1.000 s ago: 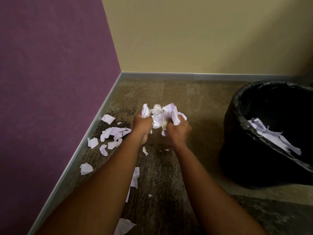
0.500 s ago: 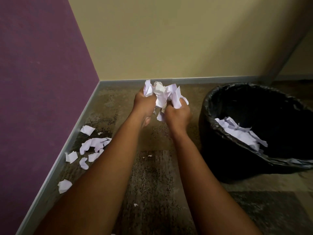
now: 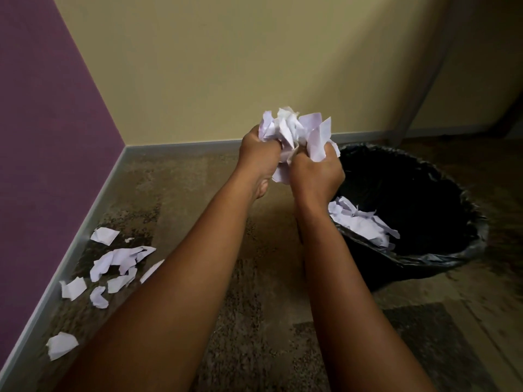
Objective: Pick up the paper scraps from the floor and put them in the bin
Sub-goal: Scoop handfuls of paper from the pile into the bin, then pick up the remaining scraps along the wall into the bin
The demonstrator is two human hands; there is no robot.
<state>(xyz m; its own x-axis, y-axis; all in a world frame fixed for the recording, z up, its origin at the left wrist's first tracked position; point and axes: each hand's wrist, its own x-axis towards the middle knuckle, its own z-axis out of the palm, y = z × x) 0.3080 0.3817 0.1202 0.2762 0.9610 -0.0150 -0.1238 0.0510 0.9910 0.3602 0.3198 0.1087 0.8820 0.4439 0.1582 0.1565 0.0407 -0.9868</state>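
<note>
Brown mottled carpet (image 3: 184, 193) covered floor, darker patch at its lower right. Purple wall (image 3: 42, 137) rose along carpet's left edge; yellow wall (image 3: 212, 66) stood at carpet's far edge, meeting purple wall in corner. Grey baseboard (image 3: 181, 145) ran between both walls and carpet. Dark shadowed area sat beyond carpet's far right.
</note>
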